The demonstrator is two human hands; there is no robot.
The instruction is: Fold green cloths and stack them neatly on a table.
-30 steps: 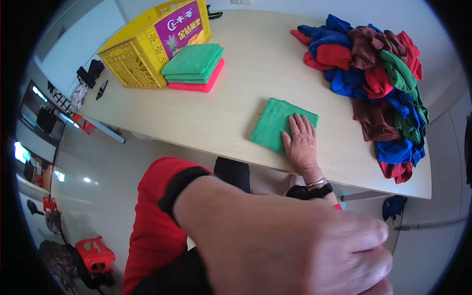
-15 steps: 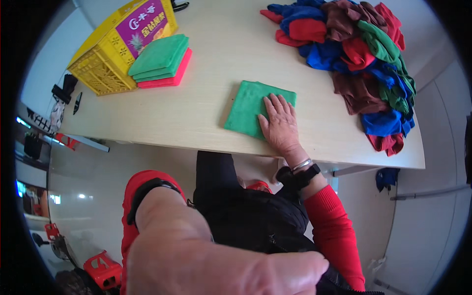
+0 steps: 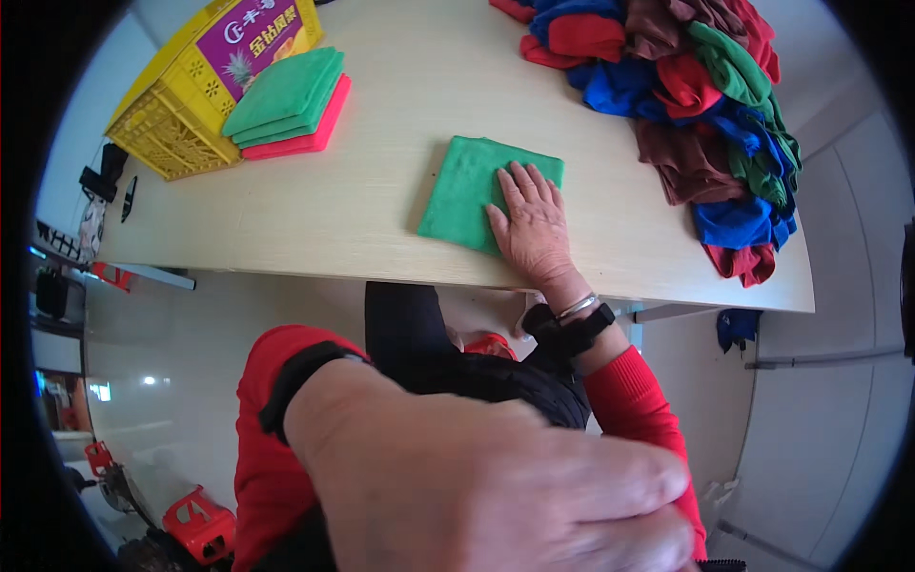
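A folded green cloth lies flat on the table near its front edge. My right hand rests palm down on the cloth's right part, its fingers stretched out and holding nothing. My left hand is raised very close to the camera, large and partly blurred. Its fingers are curled and pressed together; whatever they hold, if anything, is hidden. Further left, a stack of folded green cloths sits on folded red cloth.
A yellow plastic crate stands behind the stack. Loose red, blue, brown and green cloths are heaped on the right of the table. A small dark-handled tool lies at the left edge. A red stool stands on the floor.
My left hand has moved up and right in the picture, its fingers now more curled. The table scene has shifted slightly up and left. My right hand stays on the green cloth.
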